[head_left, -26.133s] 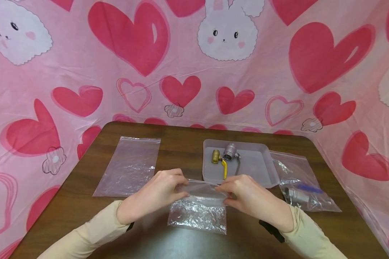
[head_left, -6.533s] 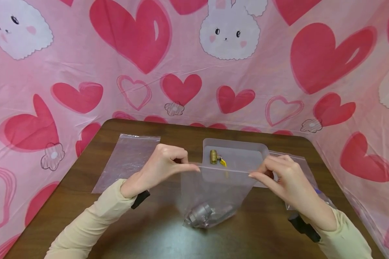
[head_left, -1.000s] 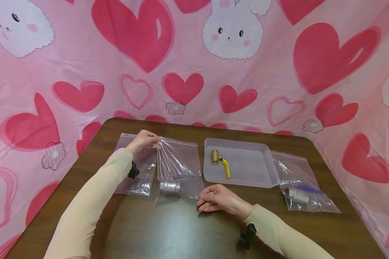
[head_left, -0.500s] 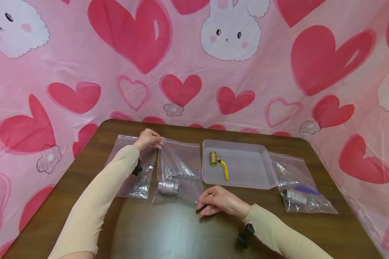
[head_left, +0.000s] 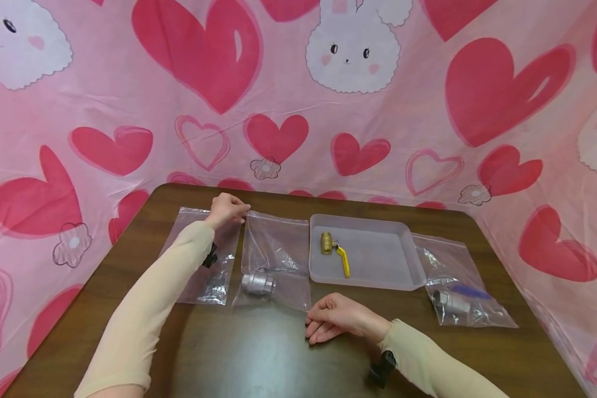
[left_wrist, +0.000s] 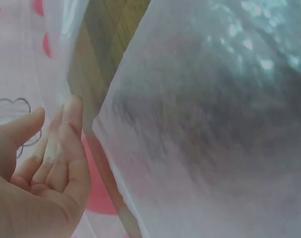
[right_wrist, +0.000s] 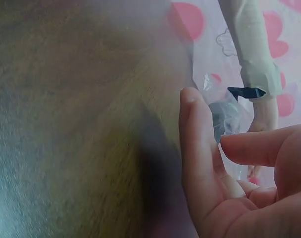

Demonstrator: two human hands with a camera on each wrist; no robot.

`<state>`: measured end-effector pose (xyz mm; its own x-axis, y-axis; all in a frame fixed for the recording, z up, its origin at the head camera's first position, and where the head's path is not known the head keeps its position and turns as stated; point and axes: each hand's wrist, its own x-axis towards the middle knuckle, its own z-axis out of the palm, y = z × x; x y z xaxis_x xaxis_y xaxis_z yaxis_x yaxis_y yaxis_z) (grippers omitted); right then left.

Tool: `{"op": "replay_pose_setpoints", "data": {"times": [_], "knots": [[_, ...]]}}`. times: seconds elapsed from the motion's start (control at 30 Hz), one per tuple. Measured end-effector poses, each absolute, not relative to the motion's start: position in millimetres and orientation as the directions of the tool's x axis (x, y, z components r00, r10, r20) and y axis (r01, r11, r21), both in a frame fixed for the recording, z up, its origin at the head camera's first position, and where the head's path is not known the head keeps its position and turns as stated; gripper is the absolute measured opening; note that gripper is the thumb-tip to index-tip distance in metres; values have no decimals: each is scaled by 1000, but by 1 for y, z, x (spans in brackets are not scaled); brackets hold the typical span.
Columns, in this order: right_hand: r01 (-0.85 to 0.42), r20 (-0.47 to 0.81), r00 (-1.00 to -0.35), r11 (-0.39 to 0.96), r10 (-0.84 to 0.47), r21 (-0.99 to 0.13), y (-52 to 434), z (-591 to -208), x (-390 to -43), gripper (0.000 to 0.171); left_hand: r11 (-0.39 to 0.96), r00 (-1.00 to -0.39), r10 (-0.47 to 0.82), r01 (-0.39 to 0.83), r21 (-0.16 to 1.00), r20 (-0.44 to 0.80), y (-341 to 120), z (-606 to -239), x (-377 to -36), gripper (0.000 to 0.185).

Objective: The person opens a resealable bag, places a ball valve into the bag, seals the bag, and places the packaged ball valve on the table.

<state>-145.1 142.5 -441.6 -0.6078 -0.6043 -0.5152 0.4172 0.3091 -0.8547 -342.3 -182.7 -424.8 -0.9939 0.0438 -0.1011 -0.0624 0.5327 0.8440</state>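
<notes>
In the head view, a clear zip bag (head_left: 277,243) lies flat on the table with a silver ball valve (head_left: 258,283) in its lower part. My left hand (head_left: 227,210) is at the bag's top left corner, above another clear zip bag (head_left: 206,284) that lies flat. In the left wrist view its thumb stands apart from the fingers (left_wrist: 74,148). My right hand (head_left: 340,318) rests by the bag's lower right corner, index finger straight and a gap beside the thumb in the right wrist view. A brass ball valve (head_left: 326,243) with a yellow handle lies in the plastic tray (head_left: 388,265).
A third zip bag (head_left: 448,254) on the right holds a metal valve (head_left: 451,302) with a blue handle (head_left: 470,291). The wooden table (head_left: 258,354) ends at the back against a pink cloth (head_left: 288,182) printed with hearts.
The silver valve went from the tray into the bag, which now lies left of the tray. Over the last second the gathers at its top left corner smoothed out; my hands loosened.
</notes>
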Motion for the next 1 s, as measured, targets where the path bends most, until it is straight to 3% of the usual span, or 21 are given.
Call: {"op": "replay_pose_setpoints", "data": {"times": [0.47, 0.87, 1.0], "knots": [[335, -439, -585, 290, -682, -897, 124, -431, -135, 26, 499, -995, 10, -81, 863, -99, -207, -422, -331, 32], [128, -308, -639, 298, -705, -946, 68, -410, -133, 32, 721, -999, -41, -24, 693, 8, -244, -413, -314, 27], [79, -268, -647, 287, -714, -955, 46, -405, -137, 31, 728, -998, -61, -40, 684, 6, -259, -415, -310, 29]]}}
